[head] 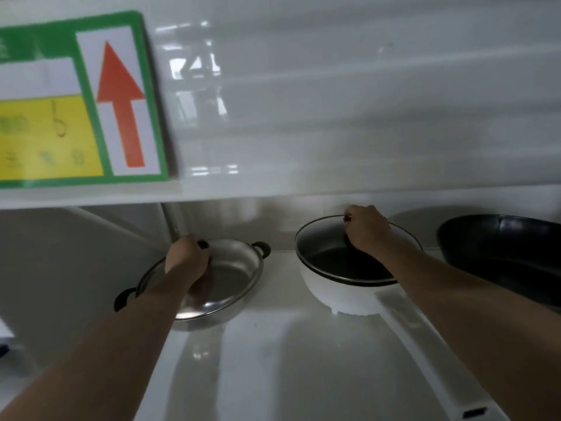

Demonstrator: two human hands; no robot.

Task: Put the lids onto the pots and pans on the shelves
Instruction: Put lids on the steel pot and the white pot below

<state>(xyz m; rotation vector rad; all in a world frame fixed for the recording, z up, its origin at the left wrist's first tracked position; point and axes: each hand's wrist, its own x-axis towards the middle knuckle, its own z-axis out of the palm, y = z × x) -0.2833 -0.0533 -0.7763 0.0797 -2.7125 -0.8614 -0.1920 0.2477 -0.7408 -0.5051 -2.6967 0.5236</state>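
Observation:
A steel pot point(212, 317) with two black side handles stands on the white shelf point(288, 354) at the left. A glass lid point(230, 278) with a metal rim lies on it, slightly tilted. My left hand point(189, 259) grips the lid's black knob. To the right stands a white pan point(349, 296) with a dark inside and a long white handle that points toward me. A glass lid point(321, 238) is tilted over it, its far edge raised. My right hand point(365, 232) is closed on that lid's knob.
A dark blue pan point(501, 253) without a lid lies at the far right of the shelf. A glossy white panel point(334, 101) hangs low above, carrying a green and yellow sign point(82, 101) with a red arrow. A white upright post point(174, 220) stands behind the steel pot.

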